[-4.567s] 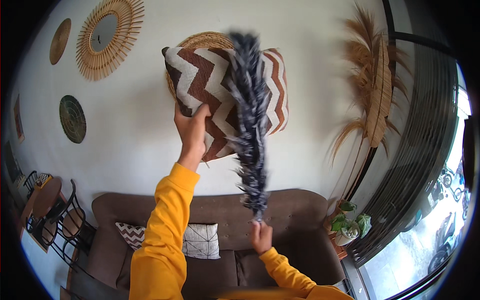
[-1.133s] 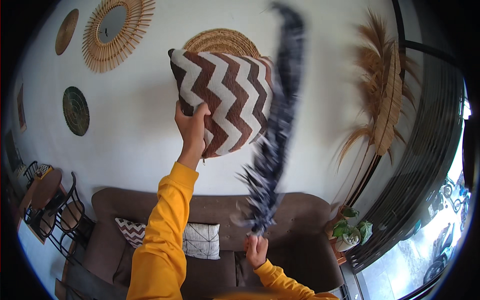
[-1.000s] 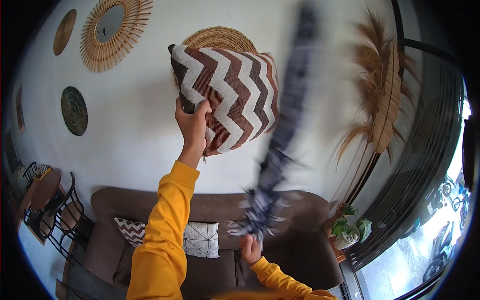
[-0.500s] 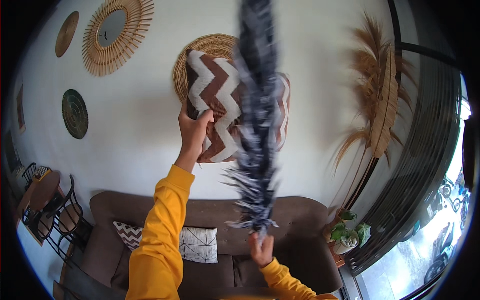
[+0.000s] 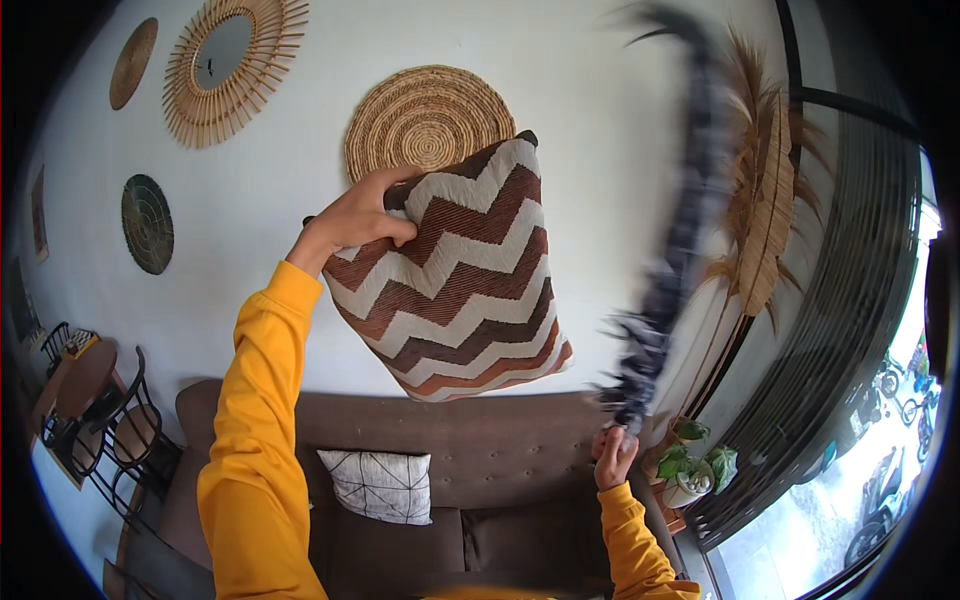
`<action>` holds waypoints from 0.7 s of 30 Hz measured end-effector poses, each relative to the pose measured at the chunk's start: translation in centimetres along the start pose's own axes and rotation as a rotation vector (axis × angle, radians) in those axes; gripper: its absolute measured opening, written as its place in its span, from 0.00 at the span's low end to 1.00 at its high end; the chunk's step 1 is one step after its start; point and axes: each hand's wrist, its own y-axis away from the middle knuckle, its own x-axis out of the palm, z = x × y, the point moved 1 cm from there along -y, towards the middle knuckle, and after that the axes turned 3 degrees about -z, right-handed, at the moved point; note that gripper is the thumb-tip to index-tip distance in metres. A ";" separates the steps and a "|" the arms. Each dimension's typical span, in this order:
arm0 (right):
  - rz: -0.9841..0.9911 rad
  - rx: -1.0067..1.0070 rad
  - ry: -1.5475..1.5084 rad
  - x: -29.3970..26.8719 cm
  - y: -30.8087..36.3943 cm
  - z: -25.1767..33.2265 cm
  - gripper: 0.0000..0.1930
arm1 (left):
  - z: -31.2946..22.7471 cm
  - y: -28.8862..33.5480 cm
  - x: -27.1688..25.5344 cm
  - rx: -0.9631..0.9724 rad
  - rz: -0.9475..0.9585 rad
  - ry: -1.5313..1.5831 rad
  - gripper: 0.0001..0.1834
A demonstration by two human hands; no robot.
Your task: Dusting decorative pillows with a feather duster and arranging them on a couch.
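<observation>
My left hand (image 5: 362,214) grips a zigzag-patterned cushion (image 5: 455,285) by its upper left edge, thumb across the front. The cushion is brown, rust and pale grey, and hangs tilted in the air above the sofa. Lower right, my right hand (image 5: 614,458) is closed round the bottom end of a long feather duster (image 5: 680,220). Its dark grey and white feathers rise well above the hand, blurred by motion, and the tip curls to the left. Between duster and cushion there is a gap, with wall showing through.
Below stands a brown sofa (image 5: 520,450) with a white line-patterned cushion (image 5: 380,487) on it. A round woven disc (image 5: 430,115) hangs behind the held cushion. Dried plumes (image 5: 765,200) and a potted plant (image 5: 690,480) stand at right, a round table (image 5: 86,380) with chairs at left.
The duster has swung right, away from the cushion. My left hand has turned the cushion and brought it lower, so its zigzags now run across.
</observation>
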 end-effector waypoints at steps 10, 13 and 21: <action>-0.061 0.025 -0.141 -0.6 1.1 -2.4 0.25 | 0.8 -0.6 0.1 0.020 0.067 -0.016 0.36; -0.046 0.074 -0.331 -0.5 1.7 -3.3 0.24 | 0.7 -0.5 -0.7 -0.043 0.066 0.108 0.37; -0.118 0.108 0.034 -3.6 0.6 -4.2 0.22 | 2.2 -0.2 -2.8 0.002 0.044 0.038 0.40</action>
